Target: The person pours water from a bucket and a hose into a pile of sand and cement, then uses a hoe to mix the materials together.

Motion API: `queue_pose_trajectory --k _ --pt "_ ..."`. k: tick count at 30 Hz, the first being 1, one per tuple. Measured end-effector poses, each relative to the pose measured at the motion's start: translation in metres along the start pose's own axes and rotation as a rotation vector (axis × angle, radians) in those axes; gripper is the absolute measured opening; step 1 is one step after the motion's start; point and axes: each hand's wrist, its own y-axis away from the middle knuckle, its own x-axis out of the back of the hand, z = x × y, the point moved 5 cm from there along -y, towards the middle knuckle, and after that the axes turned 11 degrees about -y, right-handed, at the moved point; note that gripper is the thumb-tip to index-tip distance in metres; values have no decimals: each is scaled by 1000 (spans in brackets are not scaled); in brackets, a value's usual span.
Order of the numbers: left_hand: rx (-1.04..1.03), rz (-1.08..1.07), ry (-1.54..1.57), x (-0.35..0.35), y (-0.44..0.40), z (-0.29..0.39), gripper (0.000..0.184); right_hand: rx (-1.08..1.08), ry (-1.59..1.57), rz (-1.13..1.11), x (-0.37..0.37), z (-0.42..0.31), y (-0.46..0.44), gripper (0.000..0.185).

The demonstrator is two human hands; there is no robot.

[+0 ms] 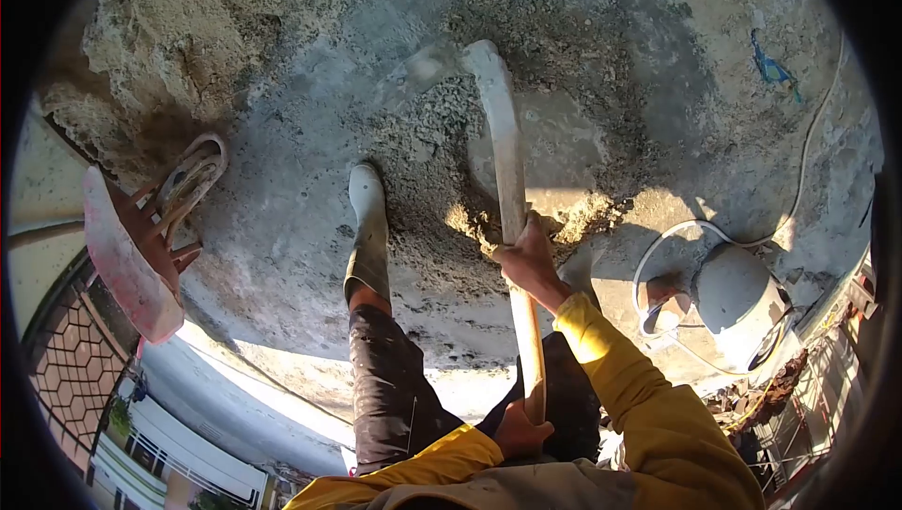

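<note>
Both of my hands hold a long-handled hoe [508, 153]. My right hand [531, 264] is wrapped round the middle of its wooden handle. Close to my body, my left hand [521, 430] is closed round the handle's lower end. The hoe's head points left at the far end and is blurred. It is over a ring of wet grey mortar mix [423, 148] on the ground. Inside the ring lies a shallow grey puddle [554, 130]. My left boot [368, 200] stands at the left side of the mix; the other boot is partly hidden behind my right arm.
A wheelbarrow [136, 252] lies tipped at the left, beside a sand heap [188, 31]. To the right stands a grey bucket [738, 289] with a pale hose [803, 172] around it. A blue scrap [772, 69] lies at the far right. Rubble [770, 397] is at the lower right.
</note>
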Motion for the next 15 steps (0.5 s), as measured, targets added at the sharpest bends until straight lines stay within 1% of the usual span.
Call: queue_pose_trajectory --k 1,2,3,4,5,6,7,8,9,10,11,12,13,14,15 --pt "-72 31 -56 -10 11 -17 39 61 -92 3 6 -5 23 51" --pt "-145 60 -106 -15 16 -25 42 123 -68 27 16 -12 35 46" --pt "-134 53 -105 -14 12 -23 42 -31 -143 19 25 -22 36 43" --pt "-124 108 -210 -5 -6 -15 39 -171 -218 12 34 -32 23 40" --pt "-109 161 -317 9 -24 -4 37 -19 -182 90 43 -19 -9 37" --pt "-243 169 -358 29 -49 22 37 -124 -294 96 49 -41 -32 36" --pt "-330 238 -383 55 -73 53 32 -71 -282 141 55 -58 -64 35" --pt "-336 158 -235 77 -105 68 24 -18 -292 209 61 -55 -108 33" --pt "-369 136 -255 99 -119 95 17 -16 -299 165 65 -56 -148 35" --pt "-340 122 -353 114 -129 119 14 25 -268 183 67 -59 -177 24" --pt "-402 84 -277 120 -140 123 13 67 -238 204 69 -60 -196 14" --pt "-453 40 -200 121 -145 120 12 50 -252 213 69 -38 -206 14" --pt "-377 68 -286 113 -132 120 11 -49 -226 222 67 -3 -213 29" --pt "-333 78 -371 101 -116 117 12 -105 -204 225 65 10 -200 36" --pt "-292 76 -333 92 -110 98 15 -160 -182 227 64 22 -186 44"
